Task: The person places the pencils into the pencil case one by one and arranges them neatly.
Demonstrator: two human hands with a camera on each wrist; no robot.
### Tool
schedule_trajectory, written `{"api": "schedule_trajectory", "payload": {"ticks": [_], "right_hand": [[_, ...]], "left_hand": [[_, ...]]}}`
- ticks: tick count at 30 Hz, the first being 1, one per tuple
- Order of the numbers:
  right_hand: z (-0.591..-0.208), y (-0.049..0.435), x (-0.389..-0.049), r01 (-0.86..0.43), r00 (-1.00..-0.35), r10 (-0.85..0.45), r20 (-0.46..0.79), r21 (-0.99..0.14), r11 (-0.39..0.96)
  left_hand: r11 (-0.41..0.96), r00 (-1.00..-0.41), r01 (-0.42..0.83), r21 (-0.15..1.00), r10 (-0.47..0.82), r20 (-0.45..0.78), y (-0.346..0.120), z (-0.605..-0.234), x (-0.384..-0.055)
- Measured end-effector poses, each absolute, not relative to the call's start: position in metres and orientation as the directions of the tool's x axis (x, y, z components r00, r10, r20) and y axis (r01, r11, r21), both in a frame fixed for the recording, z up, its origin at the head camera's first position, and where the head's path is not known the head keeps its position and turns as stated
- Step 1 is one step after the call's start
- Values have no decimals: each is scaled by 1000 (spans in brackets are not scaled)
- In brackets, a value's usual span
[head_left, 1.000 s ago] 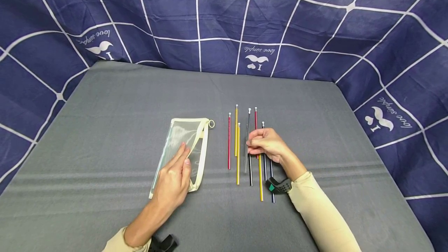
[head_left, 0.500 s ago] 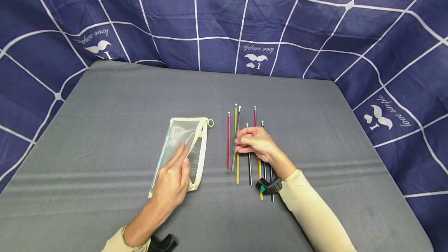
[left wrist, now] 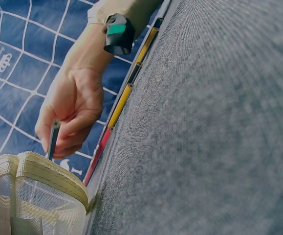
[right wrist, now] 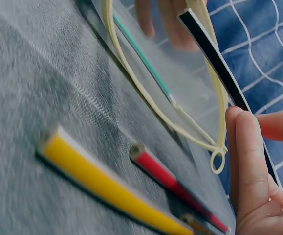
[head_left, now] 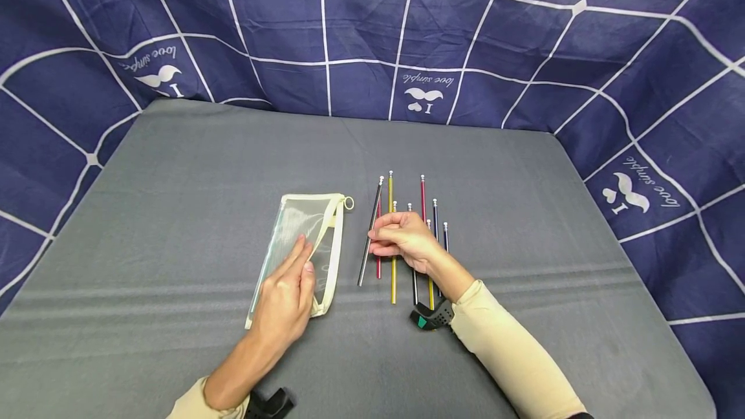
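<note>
My left hand (head_left: 285,299) grips the open edge of a clear mesh pencil pouch (head_left: 336,264) with cream trim, fingers lying over its upper layer and thumb at the opening. In the right wrist view the pouch's upper edge stands raised, so its mouth gapes. A thin teal strip (right wrist: 143,58) runs along its far side. My right hand (head_left: 407,241) pinches a black pencil (head_left: 376,199) between thumb and fingers, slanted, its lower end toward the pouch. Beneath that hand lie a red pencil (head_left: 379,267) and a yellow pencil (head_left: 394,286), partly hidden.
More pencils lie roughly parallel on the grey cloth surface (head_left: 192,212): another yellow one (head_left: 390,189), a second red one (head_left: 423,191) and dark ones such as the one at the right (head_left: 445,238). A blue checked cloth (head_left: 361,24) hangs behind.
The right hand has lifted the black pencil from among the others and carried it left, over the yellow and red ones, toward the pouch. The left hand has stayed on the pouch.
</note>
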State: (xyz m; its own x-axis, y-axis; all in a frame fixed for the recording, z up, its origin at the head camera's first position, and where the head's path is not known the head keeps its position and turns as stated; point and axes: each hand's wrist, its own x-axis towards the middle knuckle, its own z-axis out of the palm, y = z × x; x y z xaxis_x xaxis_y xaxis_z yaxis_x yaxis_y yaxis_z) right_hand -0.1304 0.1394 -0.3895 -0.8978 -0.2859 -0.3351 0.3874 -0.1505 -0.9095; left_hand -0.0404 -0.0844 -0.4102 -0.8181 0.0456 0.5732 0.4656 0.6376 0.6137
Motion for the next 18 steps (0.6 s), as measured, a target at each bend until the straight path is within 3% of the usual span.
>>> {"api": "schedule_trajectory", "payload": {"ticks": [18], "right_hand": [[-400,95,-125,407,-891,-296,-346,-895,-181]], "left_hand": [[642,-819,466,609,52,572,-86,-411,-42]]}}
